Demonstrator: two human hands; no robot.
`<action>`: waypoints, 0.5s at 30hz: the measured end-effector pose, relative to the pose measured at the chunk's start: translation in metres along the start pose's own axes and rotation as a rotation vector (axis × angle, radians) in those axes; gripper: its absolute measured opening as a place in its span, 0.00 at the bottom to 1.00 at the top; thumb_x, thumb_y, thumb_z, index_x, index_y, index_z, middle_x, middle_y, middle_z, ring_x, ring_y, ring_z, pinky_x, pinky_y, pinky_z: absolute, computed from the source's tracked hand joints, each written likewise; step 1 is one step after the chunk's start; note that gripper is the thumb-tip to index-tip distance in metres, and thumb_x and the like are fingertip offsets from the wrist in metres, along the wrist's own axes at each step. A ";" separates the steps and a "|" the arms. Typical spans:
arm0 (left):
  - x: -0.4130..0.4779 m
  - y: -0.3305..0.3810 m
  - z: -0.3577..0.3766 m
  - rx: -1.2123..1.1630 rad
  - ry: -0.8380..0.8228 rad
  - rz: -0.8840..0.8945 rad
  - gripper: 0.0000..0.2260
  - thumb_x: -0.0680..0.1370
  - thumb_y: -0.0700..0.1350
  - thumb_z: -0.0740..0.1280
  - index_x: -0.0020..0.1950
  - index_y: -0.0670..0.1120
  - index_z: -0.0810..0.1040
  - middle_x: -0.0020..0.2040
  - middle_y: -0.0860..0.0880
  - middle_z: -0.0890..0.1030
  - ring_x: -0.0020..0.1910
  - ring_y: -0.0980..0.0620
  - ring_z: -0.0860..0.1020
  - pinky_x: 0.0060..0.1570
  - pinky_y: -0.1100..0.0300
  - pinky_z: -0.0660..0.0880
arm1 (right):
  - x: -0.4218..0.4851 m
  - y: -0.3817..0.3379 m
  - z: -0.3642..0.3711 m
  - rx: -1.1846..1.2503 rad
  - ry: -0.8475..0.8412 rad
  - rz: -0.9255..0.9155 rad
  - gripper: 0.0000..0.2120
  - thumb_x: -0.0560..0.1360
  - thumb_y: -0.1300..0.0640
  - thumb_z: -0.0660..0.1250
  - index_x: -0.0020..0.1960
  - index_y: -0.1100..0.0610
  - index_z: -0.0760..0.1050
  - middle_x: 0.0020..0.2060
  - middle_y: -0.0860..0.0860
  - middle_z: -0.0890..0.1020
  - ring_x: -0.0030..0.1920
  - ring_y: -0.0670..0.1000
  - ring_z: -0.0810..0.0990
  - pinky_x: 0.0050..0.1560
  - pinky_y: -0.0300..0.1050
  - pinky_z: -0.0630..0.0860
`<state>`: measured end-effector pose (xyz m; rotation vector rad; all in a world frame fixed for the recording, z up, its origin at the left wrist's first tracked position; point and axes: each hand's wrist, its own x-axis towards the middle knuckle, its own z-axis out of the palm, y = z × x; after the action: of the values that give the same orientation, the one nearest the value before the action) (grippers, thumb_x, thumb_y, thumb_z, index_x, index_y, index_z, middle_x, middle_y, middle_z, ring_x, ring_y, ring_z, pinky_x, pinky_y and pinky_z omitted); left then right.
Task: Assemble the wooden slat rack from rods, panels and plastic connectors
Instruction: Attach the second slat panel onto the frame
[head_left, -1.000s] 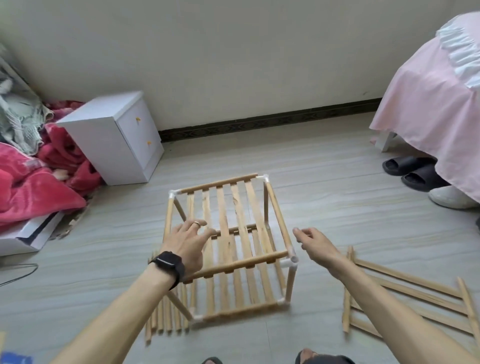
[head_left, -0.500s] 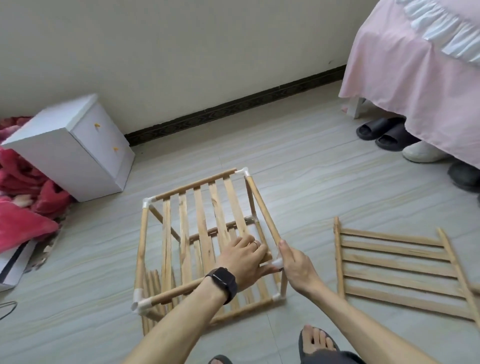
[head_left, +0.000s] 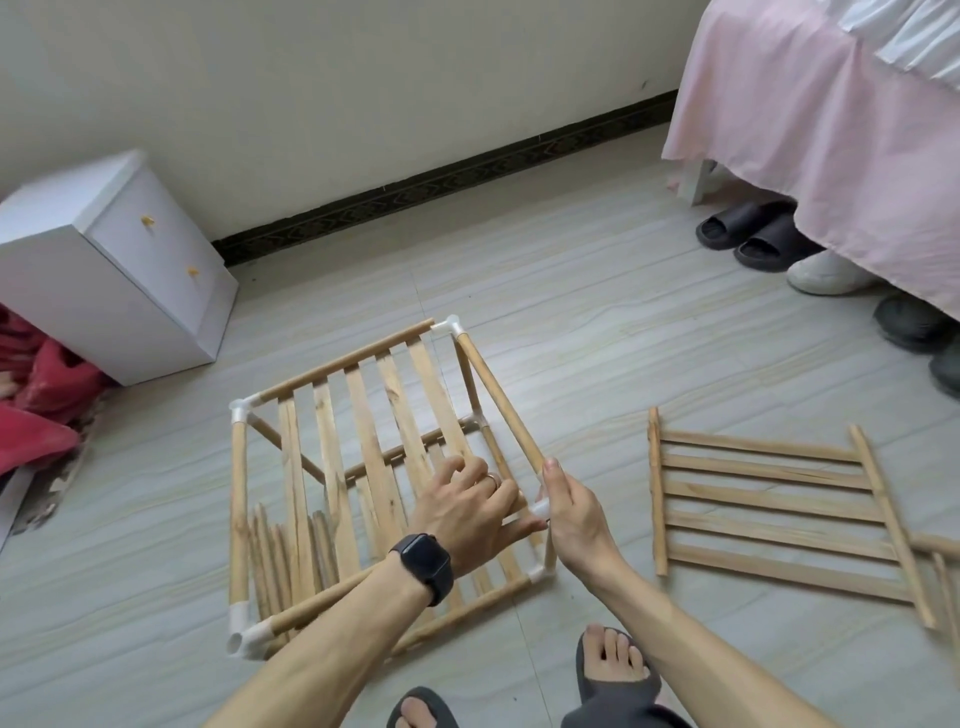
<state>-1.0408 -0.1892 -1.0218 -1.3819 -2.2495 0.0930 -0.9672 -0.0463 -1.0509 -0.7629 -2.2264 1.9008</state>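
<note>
Since a second ago our right hand (head_left: 569, 512) has come in from the open air and closed on the rack (head_left: 358, 410), and our left hand (head_left: 467, 504) has slid along the near rod (head_left: 311, 606) towards the same corner.

We see the rack standing on the floor (head_left: 571, 338) directly in front of us, with its near right top corner between our two hands. Our left hand lies over the near rod just beside that corner, fingers curled down around it. It wears a ring (head_left: 492, 479), and a black watch (head_left: 423, 566) sits on the wrist. Our right hand wraps the white corner connector (head_left: 540, 508), thumb pointing up along the side rod (head_left: 498, 400). The two hands nearly touch.

We make out round pale wooden rods, joined at each corner by white plastic elbows. Flat, grainy slats run across the top panel with gaps between them. Loose sticks (head_left: 280, 551) lie on the floor inside the frame at its left. A spare slat panel (head_left: 655, 493) lies flat on the floor, well apart to the right.

Farther off are a white cabinet (head_left: 104, 270), a pink bed cover (head_left: 831, 130) and dark slippers (head_left: 748, 236).
</note>
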 end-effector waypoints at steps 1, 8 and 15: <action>0.001 0.003 0.000 -0.016 -0.034 -0.013 0.23 0.79 0.67 0.56 0.41 0.50 0.77 0.33 0.52 0.80 0.38 0.49 0.76 0.44 0.54 0.74 | 0.000 0.000 -0.001 -0.001 -0.012 0.003 0.24 0.85 0.41 0.51 0.35 0.51 0.69 0.29 0.44 0.71 0.32 0.43 0.71 0.37 0.39 0.68; -0.003 0.009 -0.005 -0.024 -0.069 -0.131 0.25 0.78 0.69 0.52 0.39 0.51 0.75 0.28 0.56 0.76 0.36 0.51 0.73 0.39 0.57 0.72 | -0.001 -0.001 -0.005 -0.006 -0.055 0.015 0.23 0.84 0.39 0.49 0.41 0.50 0.73 0.36 0.45 0.75 0.40 0.46 0.76 0.43 0.39 0.72; -0.006 0.015 -0.012 -0.039 -0.041 -0.141 0.26 0.77 0.70 0.53 0.35 0.51 0.75 0.25 0.56 0.76 0.34 0.50 0.73 0.40 0.55 0.72 | -0.012 0.003 -0.004 0.029 -0.016 0.033 0.22 0.84 0.39 0.48 0.47 0.51 0.73 0.40 0.46 0.76 0.49 0.50 0.76 0.59 0.52 0.74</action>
<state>-1.0215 -0.1893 -1.0179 -1.2472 -2.3870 0.0301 -0.9540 -0.0475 -1.0500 -0.7871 -2.2033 1.9567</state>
